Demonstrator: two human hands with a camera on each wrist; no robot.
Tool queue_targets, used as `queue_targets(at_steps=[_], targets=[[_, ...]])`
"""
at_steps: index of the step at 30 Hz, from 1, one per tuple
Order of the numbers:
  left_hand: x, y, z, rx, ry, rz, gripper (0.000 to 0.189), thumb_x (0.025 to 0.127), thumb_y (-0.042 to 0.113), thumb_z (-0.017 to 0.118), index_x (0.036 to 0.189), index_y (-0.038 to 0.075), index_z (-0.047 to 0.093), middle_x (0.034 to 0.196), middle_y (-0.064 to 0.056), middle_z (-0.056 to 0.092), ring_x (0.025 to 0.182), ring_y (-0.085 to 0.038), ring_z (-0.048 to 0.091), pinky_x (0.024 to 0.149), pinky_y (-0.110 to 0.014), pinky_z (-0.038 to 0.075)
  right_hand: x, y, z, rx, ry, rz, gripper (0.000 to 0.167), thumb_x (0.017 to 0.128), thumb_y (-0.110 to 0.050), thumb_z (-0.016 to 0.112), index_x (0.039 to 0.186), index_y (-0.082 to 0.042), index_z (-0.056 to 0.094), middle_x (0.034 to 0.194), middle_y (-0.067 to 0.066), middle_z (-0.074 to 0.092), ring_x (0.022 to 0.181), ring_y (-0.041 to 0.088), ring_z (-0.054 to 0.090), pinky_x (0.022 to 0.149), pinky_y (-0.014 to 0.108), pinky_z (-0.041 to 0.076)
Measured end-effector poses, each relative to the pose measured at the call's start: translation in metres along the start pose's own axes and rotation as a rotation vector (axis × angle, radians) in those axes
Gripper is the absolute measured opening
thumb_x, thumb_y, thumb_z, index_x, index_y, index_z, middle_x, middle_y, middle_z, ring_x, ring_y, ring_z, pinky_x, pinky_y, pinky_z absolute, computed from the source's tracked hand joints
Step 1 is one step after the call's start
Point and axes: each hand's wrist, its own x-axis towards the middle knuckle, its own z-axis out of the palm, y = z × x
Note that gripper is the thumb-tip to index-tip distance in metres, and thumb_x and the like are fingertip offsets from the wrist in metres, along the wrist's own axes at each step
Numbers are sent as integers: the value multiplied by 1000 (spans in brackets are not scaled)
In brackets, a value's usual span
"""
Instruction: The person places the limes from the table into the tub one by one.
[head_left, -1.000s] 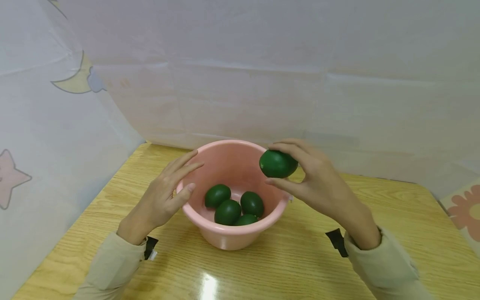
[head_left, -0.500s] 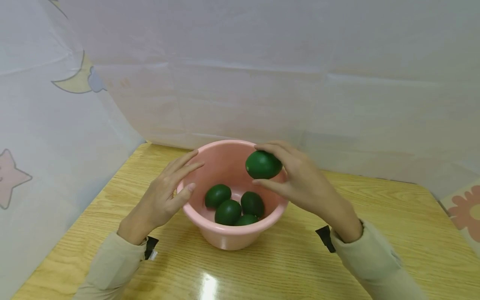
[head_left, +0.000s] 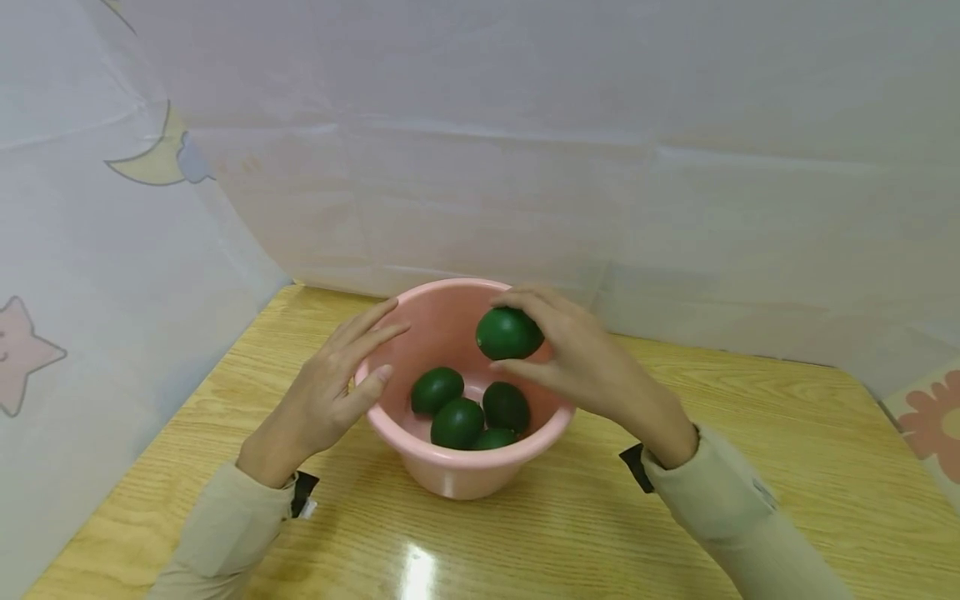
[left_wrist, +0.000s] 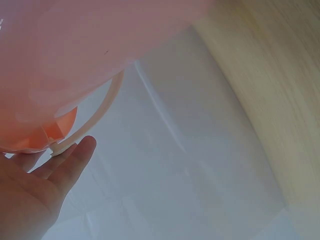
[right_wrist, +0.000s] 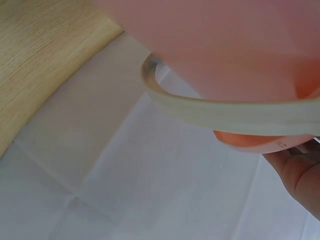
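A pink plastic bucket (head_left: 461, 477) stands on the wooden table, with several dark green avocados (head_left: 457, 423) on its bottom. Over the right part of its mouth, my right hand (head_left: 588, 354) holds another avocado (head_left: 508, 333) between the fingers above and the thumb below. My left hand (head_left: 322, 392) rests at the bucket's left rim, fingers spread and fairly straight. The left wrist view shows those fingers beside the rim, close to a pale handle (left_wrist: 104, 107). In the right wrist view, bucket and handle hide the held avocado and most of my right hand (right_wrist: 302, 175).
The wooden table (head_left: 750, 467) ends at a pale cloth backdrop (head_left: 480, 167) behind the bucket. More cloth with printed moon and star hangs on the left. The bucket's handle (right_wrist: 235, 116) hangs around its far side.
My right hand has carried the avocado leftward and slightly down, from the bucket's right rim to over its opening. My left hand has kept its place.
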Motion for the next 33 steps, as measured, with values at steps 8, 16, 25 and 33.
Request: queue_targets(at_steps=[8,16,25,33], targets=[[1,1,0,2,0,1,48,94,22,52,141,12,55,160,-3,36,147,-28,34,111,-63,34,9,0,8,5,-52,-11,56,81,-25,83,129,-12,58,125,7,60,111,22,60,95,41,53],[3,2,1,-2,-3,2,49,93,22,52,141,12,55,160,-4,36,147,-29,34,111,-62,33,16,-1,15,-4,-84,-44,56,79,-28,84,126,-8,60,122,4,61,113,19,57,98,35,51],[2,3,2,1,-8,-3,49,93,22,52,141,13,55,160,-3,36,147,-29,34,111,-62,34,18,-2,20,-36,-134,-46,54,81,-28,82,127,-9,60,120,2,63,115,19,55,95,33,52],[2,3,1,2,2,1,49,93,22,52,141,12,55,160,-4,37,147,-28,34,112,-61,33,18,-1,24,-41,-169,-41,52,86,-31,77,130,-9,59,125,3,64,118,19,58,102,35,49]])
